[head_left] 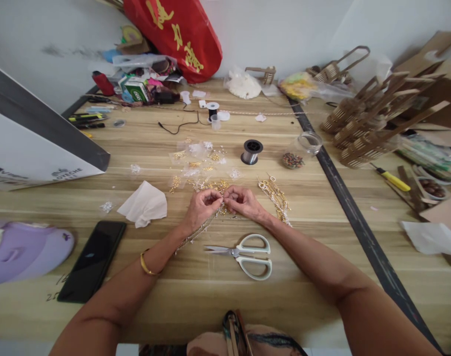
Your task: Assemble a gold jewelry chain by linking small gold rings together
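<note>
Left hand (204,206): curling in, thumb and finger pinching closed; can't tell what's sitting between the tips, way too tiny
Right hand (244,201): doing the same pinch, tips pretty much meeting the left's
Chain (196,233): trailing toward the wearer just below the left hand
Gold beads (221,185): sitting just beyond both hands
Scissors (235,252): lying below the hands
</note>
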Demonstrator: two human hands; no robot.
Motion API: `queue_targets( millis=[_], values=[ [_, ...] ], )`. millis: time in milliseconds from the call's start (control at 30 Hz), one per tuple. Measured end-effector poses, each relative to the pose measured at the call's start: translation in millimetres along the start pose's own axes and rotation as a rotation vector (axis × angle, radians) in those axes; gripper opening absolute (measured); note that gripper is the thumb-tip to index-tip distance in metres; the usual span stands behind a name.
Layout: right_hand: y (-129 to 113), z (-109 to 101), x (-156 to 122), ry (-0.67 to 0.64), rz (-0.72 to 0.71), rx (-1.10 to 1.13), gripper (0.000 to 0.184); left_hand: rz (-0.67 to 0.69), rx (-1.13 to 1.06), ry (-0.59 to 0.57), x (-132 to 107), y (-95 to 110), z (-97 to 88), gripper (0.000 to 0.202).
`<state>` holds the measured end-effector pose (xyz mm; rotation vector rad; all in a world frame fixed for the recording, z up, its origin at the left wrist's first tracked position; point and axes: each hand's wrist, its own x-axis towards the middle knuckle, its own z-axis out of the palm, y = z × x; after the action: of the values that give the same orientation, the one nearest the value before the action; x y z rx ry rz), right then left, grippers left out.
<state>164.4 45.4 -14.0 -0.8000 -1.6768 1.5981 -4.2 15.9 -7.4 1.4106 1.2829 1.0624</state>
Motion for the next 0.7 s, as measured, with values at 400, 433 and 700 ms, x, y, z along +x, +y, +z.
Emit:
queue_targets(
  millis=[400, 433, 700],
  values=[
    [-0.9, -1.3, -0.3, -0.014, -0.020, 0.025, 0.024, -0.021, -0.052, -0.040, 1.4, -1.0, -1.4, 0.017],
    [-1.2, -1.1, -0.4, -0.014, -0.018, 0.022, 0.024, -0.016, -0.052, -0.040, 1.8, -2.7, -1.4, 0.017],
    [-2.6, -1.9, -0.5, -0.026, -0.002, 0.046, 0.027, -0.011, -0.084, -0.053, 3.7, -1.5, -2.9, 0.019]
  ],
)
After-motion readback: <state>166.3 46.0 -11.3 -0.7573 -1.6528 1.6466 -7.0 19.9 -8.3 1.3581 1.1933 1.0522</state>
